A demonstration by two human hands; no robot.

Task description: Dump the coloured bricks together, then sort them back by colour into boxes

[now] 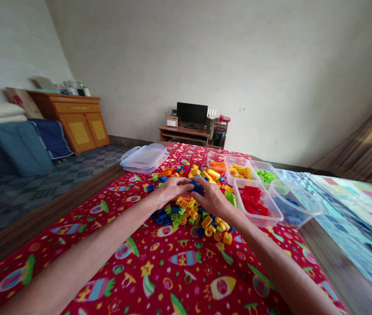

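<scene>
And here, blue bricks (198, 188), deep-coloured and chunky, are held by the bent fingers of left hand (173, 189) and right hand (212, 197), over the multicoloured pile (192, 213), partly covered.

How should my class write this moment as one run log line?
left hand: at blue bricks; right hand: at blue bricks; pile: mixed colours, on red cloth; tubs: one brick colour each

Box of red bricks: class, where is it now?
In the head view, the box stands right of centre on the red cloth, between the brick pile and the round tub of blue bricks.
</scene>
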